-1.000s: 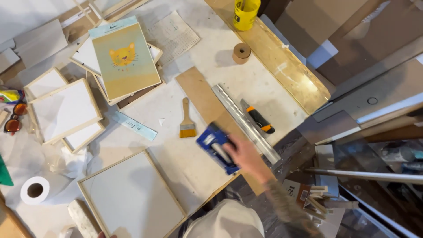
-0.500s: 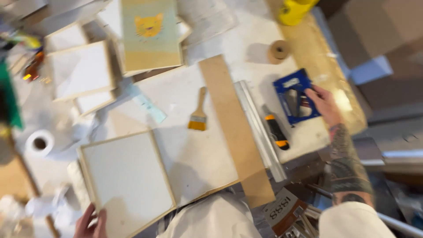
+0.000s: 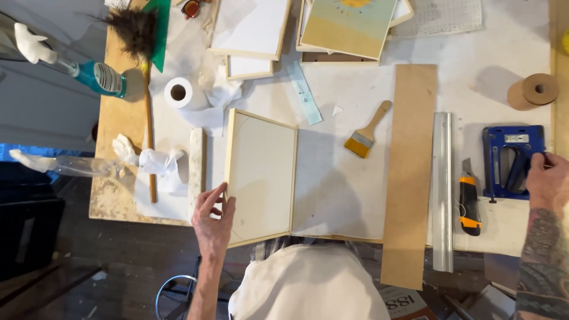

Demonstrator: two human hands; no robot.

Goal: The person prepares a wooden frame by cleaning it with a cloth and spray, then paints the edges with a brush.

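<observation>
Canvas frame (image 3: 261,178): it lies flat on the white bench (image 3: 344,189), back side up, near the front edge and just left of centre. Its wooden border shows on all four sides, and its near corner slightly overhangs the bench edge.

Left hand (image 3: 212,220): the fingers (image 3: 214,198) are curled against the frame's left rail near the near corner, thumb on the panel side, so the rail is pinched lightly between them. This grip appears to steady the frame and keep it square to the bench edge.

Right hand (image 3: 548,178): it rests on the handle end of the blue staple gun (image 3: 508,161), fingers wrapped over the right side of the tool. The staple gun lies flat on the bench, well apart from the frame (the hold is closed around the handle, but whether the tool is lifted cannot be told).

Between the two hands, from left to right:
- a flat paintbrush (image 3: 366,131) with a wooden handle;
- a long brown board (image 3: 410,172) running front to back and overhanging the front edge;
- a metal ruler (image 3: 441,189) just beside the board;
- an orange-and-black utility knife (image 3: 468,198), just left of the staple gun.

A paper roll (image 3: 179,93) stands beyond the frame's left corner, and a roll of brown tape (image 3: 533,90) lies beyond the staple gun.
</observation>
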